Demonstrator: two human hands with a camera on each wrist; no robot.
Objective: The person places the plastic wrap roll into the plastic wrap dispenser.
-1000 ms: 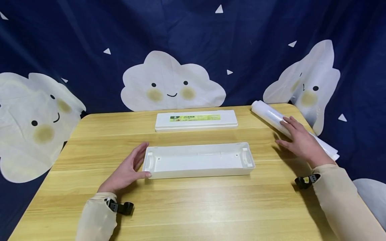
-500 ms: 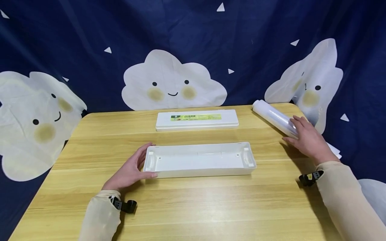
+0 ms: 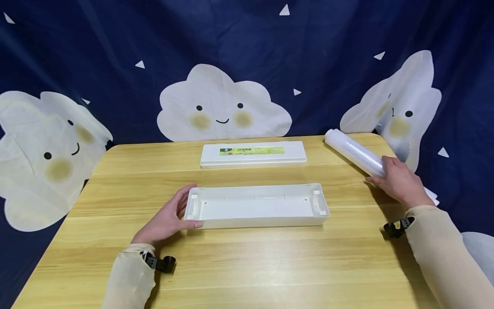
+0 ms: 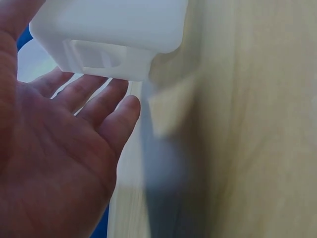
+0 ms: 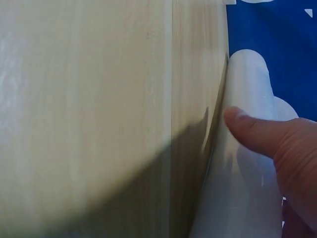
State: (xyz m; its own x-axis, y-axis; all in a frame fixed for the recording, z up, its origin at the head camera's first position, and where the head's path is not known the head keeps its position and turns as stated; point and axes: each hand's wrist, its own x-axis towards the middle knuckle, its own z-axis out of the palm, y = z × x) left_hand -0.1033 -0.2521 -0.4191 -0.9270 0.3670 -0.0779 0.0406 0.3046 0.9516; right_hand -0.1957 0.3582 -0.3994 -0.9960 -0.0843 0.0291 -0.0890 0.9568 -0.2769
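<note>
In the head view a long white plastic box (image 3: pixel 262 222), open at the top, stands on the table. My left hand (image 3: pixel 166 219) grips its left end, thumb along the near wall and fingers round the far side. The left wrist view shows that end of the box (image 4: pixel 111 22) above the palm. A roll of clear plastic wrap (image 3: pixel 353 150) lies slantwise at the table's right edge. My right hand (image 3: pixel 403 182) holds the roll at its nearer half. In the right wrist view the thumb (image 5: pixel 260 134) presses on the wrap, with the other fingers mostly hidden behind it.
A white lid (image 3: pixel 252 160) with a yellow-green label lies behind the box near the back edge. The wooden table (image 3: pixel 262 266) ends at a dark blue curtain (image 3: pixel 247 34) printed with clouds. Both wrists wear small black cameras (image 3: pixel 167 264).
My right hand has moved right and closed round the wrap roll. My left hand has shifted slightly right and now holds the box's end more closely. Box, lid and roll have barely moved.
</note>
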